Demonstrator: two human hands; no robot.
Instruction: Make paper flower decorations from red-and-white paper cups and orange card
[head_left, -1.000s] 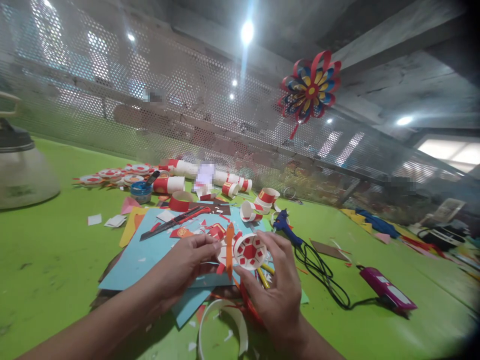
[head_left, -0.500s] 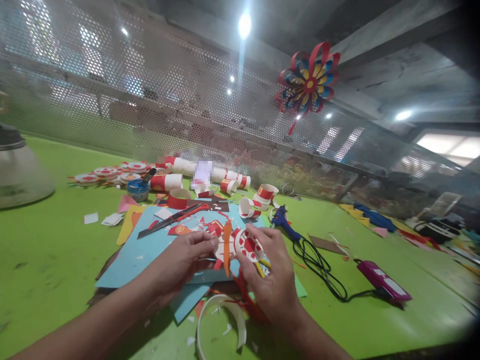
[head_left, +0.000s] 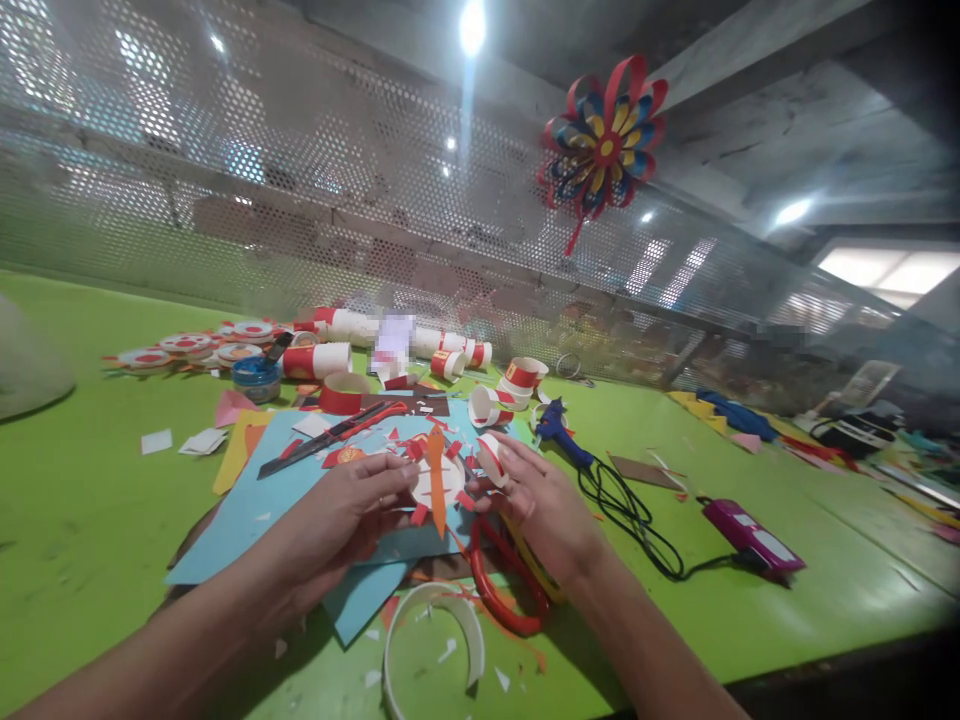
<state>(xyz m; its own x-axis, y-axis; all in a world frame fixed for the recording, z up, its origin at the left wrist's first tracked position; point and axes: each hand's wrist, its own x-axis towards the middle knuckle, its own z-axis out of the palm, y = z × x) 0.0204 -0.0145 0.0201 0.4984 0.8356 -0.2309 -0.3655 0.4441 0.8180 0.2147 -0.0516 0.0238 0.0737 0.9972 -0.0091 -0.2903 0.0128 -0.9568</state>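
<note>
The left hand [head_left: 337, 520] is pinching a white disc [head_left: 452, 482] at its left edge, thumb and fingers closed; the right hand [head_left: 551, 505] is curling around a small cup end [head_left: 490, 458], just right of the disc. A light rim grip is probably serving best, sparing the disc's red tabs [head_left: 420, 515] and orange strip [head_left: 436, 485]. Farther out, blue paper [head_left: 232, 540] and, to its right, a glue gun [head_left: 561, 435] are lying on the tabletop [head_left: 675, 640].

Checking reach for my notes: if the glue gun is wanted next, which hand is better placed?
Probably the right hand: it's nearer the blue glue gun, though it holds a small cup piece. The left hand is farther off, holding the paper disc.
</note>
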